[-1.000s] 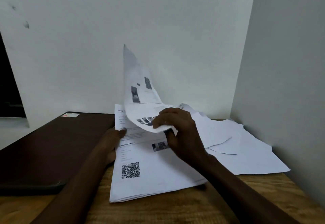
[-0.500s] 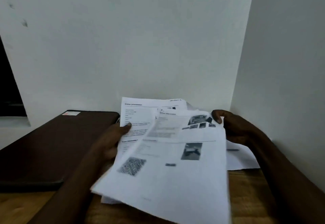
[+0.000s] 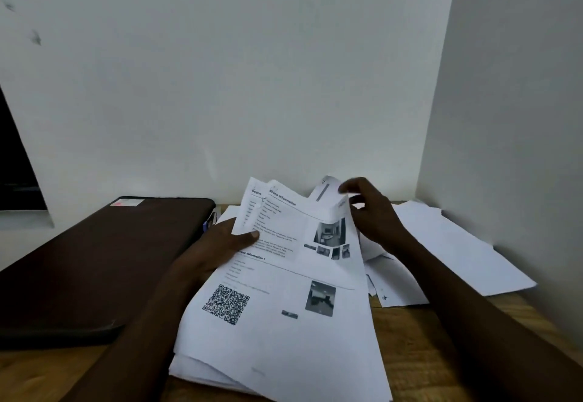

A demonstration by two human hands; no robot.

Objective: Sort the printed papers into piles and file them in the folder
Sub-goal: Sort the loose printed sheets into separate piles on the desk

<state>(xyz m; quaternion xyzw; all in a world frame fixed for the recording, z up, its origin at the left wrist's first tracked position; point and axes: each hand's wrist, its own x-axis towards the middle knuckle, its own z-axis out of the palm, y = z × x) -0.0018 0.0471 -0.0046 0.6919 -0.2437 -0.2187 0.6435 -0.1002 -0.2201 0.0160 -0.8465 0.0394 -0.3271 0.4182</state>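
Squarely ahead of you, a white wall (image 3: 252, 70) fills the upper half of the frame and meets a second wall at the right. Below it, a wooden table (image 3: 441, 338) runs across the bottom, its grain showing at lower right. A dark brown folder (image 3: 94, 269) lies closed and flat on the table at centre left, with a small pale label (image 3: 127, 202) at its far corner.

The printed papers (image 3: 284, 338) sit in a fanned stack at bottom centre, tilted up off the table, just beside the folder's right edge. More loose sheets (image 3: 457, 253) lie spread on the table at centre right, reaching to the side wall.

Your left hand (image 3: 217, 244) grips the stack at its left edge, thumb pressed flat on the top page, fingers hidden beneath. Your right hand (image 3: 375, 215), at the stack's upper right, pinches the curled far corner of the top sheet (image 3: 315, 221) with bent fingers.

A QR code (image 3: 226, 304) and small grey photographs mark the front page; the text is too blurred to read in full.
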